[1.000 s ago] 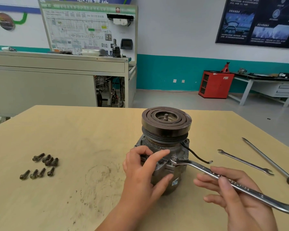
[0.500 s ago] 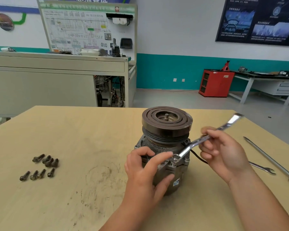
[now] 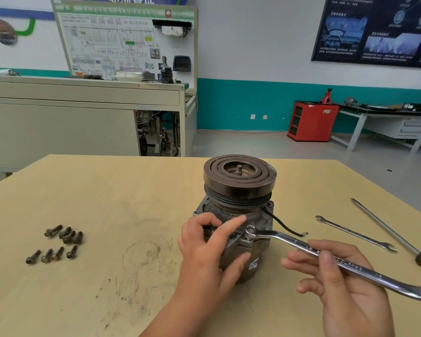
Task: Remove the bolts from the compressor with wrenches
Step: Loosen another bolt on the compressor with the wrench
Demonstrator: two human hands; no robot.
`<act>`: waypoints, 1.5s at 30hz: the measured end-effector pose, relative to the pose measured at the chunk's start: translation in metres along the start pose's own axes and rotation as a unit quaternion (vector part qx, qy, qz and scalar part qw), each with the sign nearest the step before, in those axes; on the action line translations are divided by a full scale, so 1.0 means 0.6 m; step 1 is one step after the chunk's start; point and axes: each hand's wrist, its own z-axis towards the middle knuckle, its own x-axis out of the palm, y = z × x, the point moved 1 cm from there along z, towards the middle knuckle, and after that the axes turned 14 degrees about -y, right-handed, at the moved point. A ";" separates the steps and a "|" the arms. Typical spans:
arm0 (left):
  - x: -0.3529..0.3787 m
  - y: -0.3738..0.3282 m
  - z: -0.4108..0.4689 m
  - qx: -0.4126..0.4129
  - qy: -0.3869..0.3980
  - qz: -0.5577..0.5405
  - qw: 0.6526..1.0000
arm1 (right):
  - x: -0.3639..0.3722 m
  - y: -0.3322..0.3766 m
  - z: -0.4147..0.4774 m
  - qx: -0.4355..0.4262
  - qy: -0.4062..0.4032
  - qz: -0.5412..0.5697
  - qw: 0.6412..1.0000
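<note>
Steel wrench (image 3: 301, 246) sits ringed over a bolt (image 3: 250, 231) on the near right flange of the compressor (image 3: 238, 190), mid-surface (image 3: 107, 190). Its shank runs right and toward the person into the right hand (image 3: 345, 288), fingers and thumb pinching it. Fingers of the left hand (image 3: 204, 249) clasp the compressor body.

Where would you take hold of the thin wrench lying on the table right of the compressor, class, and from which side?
Pinch the thin wrench at mid-shank, from above, with finger and thumb across its narrow edges. It lies flat on the table, so nothing slips under it, and both ends flare into forked heads. The screwdriver lies apart on its right, which seems to leave room.
</note>
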 end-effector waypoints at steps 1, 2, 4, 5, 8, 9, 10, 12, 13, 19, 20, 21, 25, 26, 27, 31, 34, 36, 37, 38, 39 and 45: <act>0.000 0.000 0.001 -0.003 -0.002 0.000 1.000 | 0.001 0.002 -0.001 -0.013 0.004 -0.009 1.000; 0.001 0.000 0.001 -0.007 -0.004 -0.003 1.000 | 0.002 0.003 0.000 -0.022 0.006 -0.013 1.000; 0.000 -0.001 0.001 -0.013 -0.008 -0.012 1.000 | 0.004 0.002 0.004 -0.029 0.011 -0.011 0.999; 0.000 -0.001 0.001 -0.012 -0.008 -0.014 1.000 | 0.005 0.002 0.008 -0.036 0.015 -0.012 0.999; 0.000 -0.001 0.001 -0.009 -0.010 -0.014 1.000 | 0.006 -0.001 0.018 -0.073 0.033 -0.014 0.997; 0.000 0.000 0.001 -0.008 -0.010 -0.013 1.000 | 0.004 -0.005 0.020 -0.088 0.037 -0.014 0.995; 0.000 0.000 0.001 -0.008 -0.009 -0.012 1.000 | 0.001 -0.011 0.020 -0.105 0.041 -0.015 0.994; 0.000 0.001 0.001 -0.010 -0.003 -0.013 1.000 | -0.002 -0.020 0.015 -0.133 0.043 -0.012 0.990; -0.001 0.001 0.001 -0.011 0.000 -0.014 1.000 | -0.004 -0.024 0.010 -0.147 0.042 -0.012 0.988; -0.001 0.000 0.002 -0.006 -0.001 -0.008 1.000 | -0.001 -0.025 -0.004 -0.073 0.051 -0.017 0.996; -0.001 0.001 0.001 -0.004 -0.003 -0.007 1.000 | 0.000 -0.023 0.004 -0.038 0.029 0.003 0.999; 0.000 0.001 0.001 -0.002 -0.004 -0.006 1.000 | 0.000 -0.024 0.017 0.010 0.013 0.019 1.000; 0.003 0.002 -0.001 -0.007 -0.008 -0.021 1.000 | 0.010 -0.025 0.093 0.209 0.068 0.033 0.975; 0.004 0.001 -0.001 -0.006 -0.009 -0.026 1.000 | 0.022 -0.025 0.115 0.231 0.092 0.006 0.968; 0.005 0.001 -0.001 -0.002 -0.010 -0.029 1.000 | 0.033 -0.026 0.134 0.246 0.122 -0.023 0.961; 0.004 0.001 -0.003 0.018 -0.006 -0.021 1.000 | 0.060 -0.038 0.162 0.297 0.175 -0.042 0.938; 0.001 0.001 -0.001 0.001 0.004 -0.019 1.000 | 0.037 -0.037 0.136 0.338 0.105 0.074 0.932; 0.000 0.000 -0.002 -0.007 0.008 -0.012 1.000 | 0.003 -0.034 0.105 0.305 0.035 0.124 0.944; 0.000 -0.001 -0.003 -0.009 0.010 -0.009 1.000 | -0.011 -0.031 0.089 0.272 0.011 0.121 0.955; 0.000 -0.001 -0.004 -0.010 0.010 -0.004 1.000 | -0.019 -0.026 0.072 0.235 -0.003 0.106 0.966; 0.000 -0.001 -0.004 -0.009 0.009 0.000 1.000 | -0.023 -0.020 0.057 0.198 -0.010 0.089 0.976; 0.001 0.000 -0.002 0.002 0.000 0.007 1.000 | -0.001 0.012 0.009 0.087 -0.011 0.049 0.995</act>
